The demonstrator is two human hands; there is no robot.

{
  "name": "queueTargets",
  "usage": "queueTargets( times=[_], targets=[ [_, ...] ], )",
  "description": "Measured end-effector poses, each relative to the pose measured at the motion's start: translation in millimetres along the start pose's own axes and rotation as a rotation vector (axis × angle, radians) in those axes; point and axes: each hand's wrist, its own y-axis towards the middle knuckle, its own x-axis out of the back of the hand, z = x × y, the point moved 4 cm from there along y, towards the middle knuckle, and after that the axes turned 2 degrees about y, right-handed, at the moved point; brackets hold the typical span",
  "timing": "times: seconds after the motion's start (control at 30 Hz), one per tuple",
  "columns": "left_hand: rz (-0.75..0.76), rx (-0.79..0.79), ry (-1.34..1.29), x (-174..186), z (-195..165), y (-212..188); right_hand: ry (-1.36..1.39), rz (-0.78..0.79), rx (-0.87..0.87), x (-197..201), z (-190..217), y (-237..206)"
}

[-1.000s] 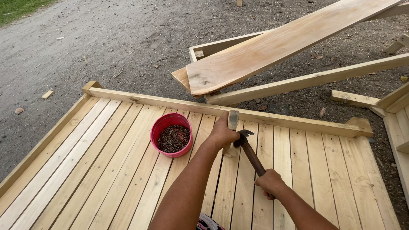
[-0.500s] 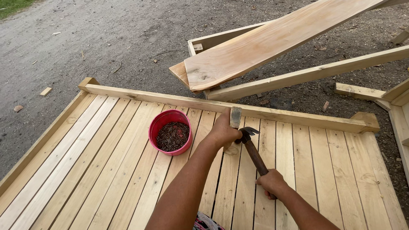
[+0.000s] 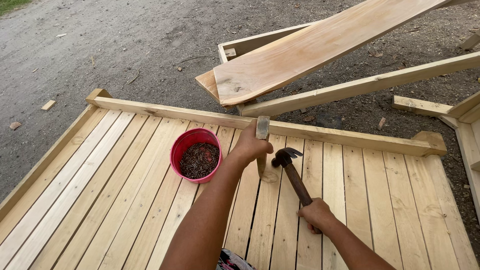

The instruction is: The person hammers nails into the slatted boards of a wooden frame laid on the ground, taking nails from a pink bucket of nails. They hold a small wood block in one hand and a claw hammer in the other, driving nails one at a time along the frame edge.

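Head view, looking down: pale slatted wooden deck [image 3: 125, 200] filling the lower frame, edged at the far side by a raised rail board [image 3: 320, 131] running left to right, with a corner block [image 3: 429, 139] at its right end. Beyond the rail, bare gravel ground [image 3: 125, 45], a few wood scraps on it at left. Upper right: wide plank [image 3: 310, 52] lying slanted across an open wooden frame [image 3: 250, 44], a long narrow beam [image 3: 370, 85] slanting below it, more framing timber [image 3: 465, 112] at the right edge. On the deck, just left of the left forearm, red bucket [image 3: 196, 155] standing upright and holding a heap of dark nails [image 3: 199, 160]; bucket near the left hand but not touching it. Left hand [image 3: 251, 146] reaching forward to the middle of the deck near the rail, fingers [image 3: 250, 136] wrapped shut around a short upright wood block [image 3: 262, 127], its top sticking out above the hand and its lower end meeting the slats. Left forearm covering part of the slats beneath it. Right hand [image 3: 315, 214] lower and to the right, fingers [image 3: 306, 216] clenched tight on the brown handle of a claw hammer [image 3: 292, 172]; dark metal head up at the far end, just beside the base of the block, close to or touching it — cannot tell which. Hammer handle angled from the right hand up and leftward over the slats. A bit of patterned cloth [image 3: 232, 261] at the bottom edge.
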Motion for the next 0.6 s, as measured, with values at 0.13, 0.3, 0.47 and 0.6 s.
queueTargets(
  times=[0.13,0.3,0.47,0.6],
  targets=[
    [-0.141,0.109,-0.245,71.1,-30.4,32.1,0.0,0.0,-0.015,0.0,-0.5,3.1],
    [-0.172,-0.103,-0.115,116.4,-88.4,51.9,0.02,-0.004,-0.014,-2.4,1.7,3.4],
    [-0.165,-0.238,-0.011,102.7,-38.8,24.8,0.038,0.005,-0.026,-3.4,-0.9,1.1],
    [-0.201,-0.232,-0.053,89.8,30.9,5.6,0.046,-0.002,-0.044,-1.8,-5.4,0.2]
  ],
)
